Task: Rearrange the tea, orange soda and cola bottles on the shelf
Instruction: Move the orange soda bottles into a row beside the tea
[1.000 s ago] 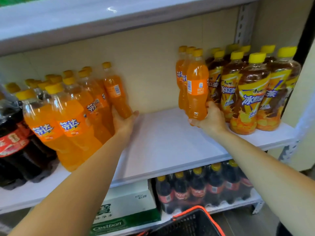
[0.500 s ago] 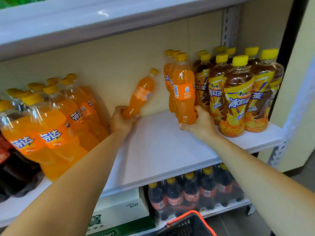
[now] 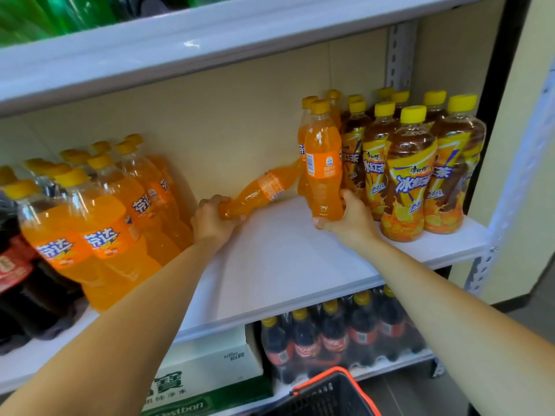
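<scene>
Pretty bright and even, lit from above and in front going by the small white glare spot on the glossy white upper shelf board (image 3: 190, 43). The yellow-capped brown tea bottles (image 3: 411, 175) are sharp. Soft shadows fall on the cream back wall (image 3: 225, 115) behind the big orange soda bottles (image 3: 99, 235). The small dark cola bottles (image 3: 333, 334) lower down sit dimmer. Fisheye tilts the pale metal post (image 3: 522, 163) at right; green bottles (image 3: 45, 16) top left are smeared.
</scene>
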Available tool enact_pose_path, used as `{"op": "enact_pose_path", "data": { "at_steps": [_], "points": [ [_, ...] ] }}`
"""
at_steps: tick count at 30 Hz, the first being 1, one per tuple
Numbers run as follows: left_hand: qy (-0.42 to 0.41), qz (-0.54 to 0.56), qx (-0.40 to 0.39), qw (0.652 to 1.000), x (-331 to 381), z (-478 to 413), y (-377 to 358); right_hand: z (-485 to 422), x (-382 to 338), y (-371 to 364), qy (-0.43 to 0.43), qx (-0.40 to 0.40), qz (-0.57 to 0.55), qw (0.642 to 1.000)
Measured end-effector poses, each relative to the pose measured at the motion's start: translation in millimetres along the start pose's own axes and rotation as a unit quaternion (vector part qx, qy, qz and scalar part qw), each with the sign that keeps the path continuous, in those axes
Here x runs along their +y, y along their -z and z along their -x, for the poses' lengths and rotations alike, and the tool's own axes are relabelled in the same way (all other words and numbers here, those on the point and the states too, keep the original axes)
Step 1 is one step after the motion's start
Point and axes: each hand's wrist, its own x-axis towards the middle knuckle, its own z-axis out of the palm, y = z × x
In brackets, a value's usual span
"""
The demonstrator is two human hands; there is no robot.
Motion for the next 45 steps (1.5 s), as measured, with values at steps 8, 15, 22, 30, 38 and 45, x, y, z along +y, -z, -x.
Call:
{"op": "enact_pose_path", "data": {
  "at_steps": [8, 15, 22, 30, 38, 45],
  "points": [
    [0.026, -0.074, -0.058, 0.995, -13.1, 20.6, 33.2, 4.9, -7.3, -0.5, -0.010, 0.000, 0.024, 1.000],
    [0.088, -0.058, -0.182, 0.978, -7.1, 43.8, 66.1, 29.1, -19.4, 7.1, -0.011, 0.035, 0.057, 0.998],
    [0.020, -0.099, -0.185, 0.978, 10.4, 107.6, 72.9, 74.0, -44.0, 2.8, -0.022, 0.070, 0.057, 0.996],
    [0.102, 0.197, -0.174, 0.959, 36.6, 179.3, 81.5, 106.5, -71.0, 6.1, -0.218, -0.144, -0.237, 0.936],
    [0.108, 0.405, -0.279, 0.864, 34.3, 232.6, 74.2, 107.1, -87.0, 25.8, -0.195, -0.185, -0.347, 0.899],
    [0.064, 0.418, -0.235, 0.875, 37.3, 234.9, 65.7, 117.8, -92.9, 30.9, -0.128, -0.074, -0.317, 0.937]
  ]
}}
